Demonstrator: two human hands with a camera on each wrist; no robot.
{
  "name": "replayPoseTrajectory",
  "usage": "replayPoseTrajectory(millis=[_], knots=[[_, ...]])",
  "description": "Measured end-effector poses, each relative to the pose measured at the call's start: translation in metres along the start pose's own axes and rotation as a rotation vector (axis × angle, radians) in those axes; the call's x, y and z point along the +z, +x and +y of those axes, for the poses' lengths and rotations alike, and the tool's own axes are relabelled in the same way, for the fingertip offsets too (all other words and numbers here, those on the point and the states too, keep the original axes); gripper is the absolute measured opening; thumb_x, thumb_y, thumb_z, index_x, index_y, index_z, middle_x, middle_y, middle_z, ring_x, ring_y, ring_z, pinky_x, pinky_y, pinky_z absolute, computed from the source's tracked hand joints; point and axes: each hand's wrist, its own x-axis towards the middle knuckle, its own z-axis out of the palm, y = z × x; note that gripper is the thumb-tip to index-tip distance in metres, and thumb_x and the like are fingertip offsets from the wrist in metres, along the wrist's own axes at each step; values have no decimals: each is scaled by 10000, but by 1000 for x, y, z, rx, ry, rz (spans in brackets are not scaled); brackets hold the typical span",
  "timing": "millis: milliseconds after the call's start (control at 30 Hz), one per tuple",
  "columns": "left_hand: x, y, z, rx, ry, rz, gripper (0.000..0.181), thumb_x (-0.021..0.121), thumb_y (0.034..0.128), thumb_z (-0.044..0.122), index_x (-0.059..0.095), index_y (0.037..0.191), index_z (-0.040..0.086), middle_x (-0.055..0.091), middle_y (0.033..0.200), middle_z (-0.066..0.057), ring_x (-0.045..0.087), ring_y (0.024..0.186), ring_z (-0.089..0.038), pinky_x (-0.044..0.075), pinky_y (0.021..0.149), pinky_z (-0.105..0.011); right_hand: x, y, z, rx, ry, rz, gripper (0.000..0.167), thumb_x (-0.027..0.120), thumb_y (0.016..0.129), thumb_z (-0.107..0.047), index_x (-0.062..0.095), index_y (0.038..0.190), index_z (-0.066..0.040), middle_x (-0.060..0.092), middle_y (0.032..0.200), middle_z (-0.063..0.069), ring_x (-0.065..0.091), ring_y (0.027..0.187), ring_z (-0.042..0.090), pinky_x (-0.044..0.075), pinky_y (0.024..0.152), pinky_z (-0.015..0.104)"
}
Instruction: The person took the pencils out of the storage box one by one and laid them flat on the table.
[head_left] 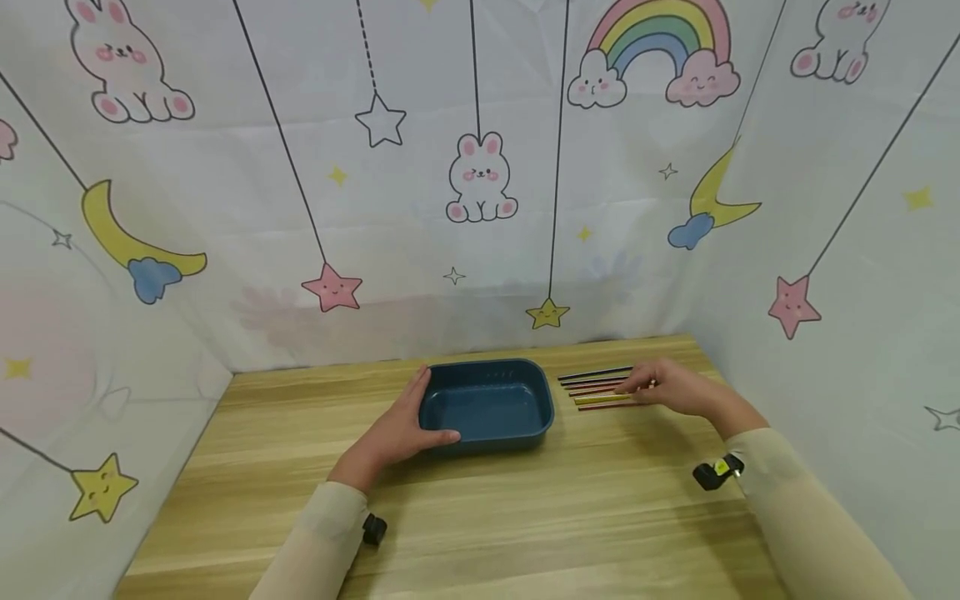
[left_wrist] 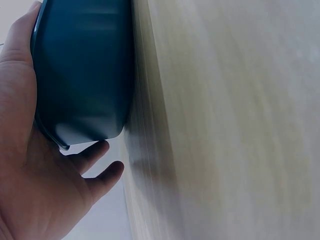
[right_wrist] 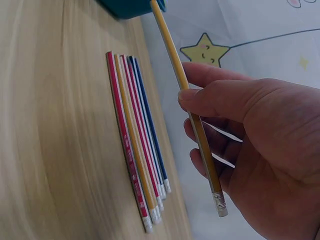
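A dark blue rectangular container [head_left: 487, 412] with rounded corners sits on the table. My left hand [head_left: 401, 425] holds its left end, thumb along the front rim and fingers reaching toward the back corner. In the left wrist view, two fingers spread loosely past the container's end. To the right, my right hand [head_left: 675, 387] pinches a yellow pencil [right_wrist: 172, 55] between thumb and fingers, clear of the tabletop in the right wrist view. Beside it lies a row of pencils [right_wrist: 134, 135], red, yellow and dark blue, with their eraser ends toward the right.
The wood-grain table [head_left: 480, 525] runs up to a white cloth backdrop [head_left: 420, 225] printed with rabbits, stars and moons. The cloth also stands along the left and right sides. A black wrist mount [head_left: 717, 472] hangs at the right sleeve.
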Motion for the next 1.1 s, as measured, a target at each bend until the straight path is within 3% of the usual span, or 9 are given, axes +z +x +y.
replayPoseTrajectory(millis=[233,500,733,1100], knots=[[-2,2,-1,20,-1,16,1325,872,902,635,31,1796,137,-18,1867,-87,87,1703,-375,233,1306,-659,4,-3,18,-40,-26,20,228,742,1029,30,850,1220,-32,783,1198,109,708,1117,318,598,862,323],[0,1,-1,10,2,4,1345,865,888,674,23,1798,154,-34,1869,-57,69,1708,-348,235,1311,-646,17,-4,35,-156,-18,85,215,741,971,122,851,1133,32,791,1095,150,730,1020,308,589,832,314],[0,1,-2,16,0,8,1354,861,882,690,28,1796,139,-28,1868,-66,79,1704,-380,243,1301,-665,28,-3,43,-93,-33,128,248,740,973,126,872,1123,-21,804,1102,107,735,1038,299,584,843,298],[1,0,0,17,-11,10,1307,882,910,601,38,1798,144,-18,1867,-84,90,1703,-375,245,1301,-664,37,-5,54,-68,-83,191,221,782,977,68,889,1100,-82,815,1101,40,741,1060,253,599,898,357]])
